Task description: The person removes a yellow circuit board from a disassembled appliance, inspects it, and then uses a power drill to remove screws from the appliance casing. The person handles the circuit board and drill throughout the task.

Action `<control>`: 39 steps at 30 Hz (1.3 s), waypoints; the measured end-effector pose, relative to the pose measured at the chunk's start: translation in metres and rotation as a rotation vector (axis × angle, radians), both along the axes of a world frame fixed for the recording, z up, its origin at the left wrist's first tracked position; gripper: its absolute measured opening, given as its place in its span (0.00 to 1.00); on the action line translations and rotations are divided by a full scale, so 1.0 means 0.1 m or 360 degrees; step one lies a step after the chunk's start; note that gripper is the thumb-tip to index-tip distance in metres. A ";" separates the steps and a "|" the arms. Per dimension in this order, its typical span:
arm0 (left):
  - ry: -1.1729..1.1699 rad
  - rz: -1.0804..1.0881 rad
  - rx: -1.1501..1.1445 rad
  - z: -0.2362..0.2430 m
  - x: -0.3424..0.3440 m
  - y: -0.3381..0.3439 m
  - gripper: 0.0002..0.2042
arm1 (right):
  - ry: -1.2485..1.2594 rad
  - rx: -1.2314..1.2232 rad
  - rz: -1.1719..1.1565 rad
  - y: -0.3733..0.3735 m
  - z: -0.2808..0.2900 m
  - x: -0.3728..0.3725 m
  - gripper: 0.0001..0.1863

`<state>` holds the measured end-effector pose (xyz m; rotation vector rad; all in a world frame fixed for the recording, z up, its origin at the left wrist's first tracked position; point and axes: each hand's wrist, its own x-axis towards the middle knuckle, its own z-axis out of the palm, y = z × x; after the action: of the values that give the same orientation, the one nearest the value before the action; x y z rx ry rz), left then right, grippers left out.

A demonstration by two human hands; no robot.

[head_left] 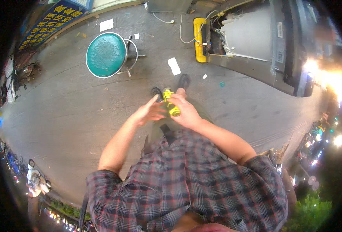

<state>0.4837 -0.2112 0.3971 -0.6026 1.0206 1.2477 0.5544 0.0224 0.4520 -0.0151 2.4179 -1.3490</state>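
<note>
In front of my waist, my right hand (184, 111) is wrapped round a bright yellow tool (174, 111) with dark parts. It is short and roughly cylinder-shaped, and part of it is covered by my fingers, so its exact kind does not show. The tool's far end tilts away from me, above my dark shoes. Just to its left is my left hand (149, 112), slightly blurred, its fingers stretched out and apart. Those fingertips come close to the tool; whether they touch it I cannot tell.
A round green-topped stool (106, 55) with metal legs stands ahead left on the grey floor (74, 116). At the far right lies a large dark-framed unit (252, 36) with a yellow end piece (200, 40) and a loose white cable (182, 34). Paper scraps (174, 66) lie between them.
</note>
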 end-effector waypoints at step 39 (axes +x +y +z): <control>0.2067 0.0008 -0.1849 -2.95 -2.59 -1.51 0.37 | -0.0652 0.0499 0.0041 0.79 -3.38 -1.16 0.24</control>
<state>0.2249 -0.3626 0.1025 -0.5899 2.9074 0.8569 0.4387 0.1016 0.1137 0.2824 2.2331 -0.8474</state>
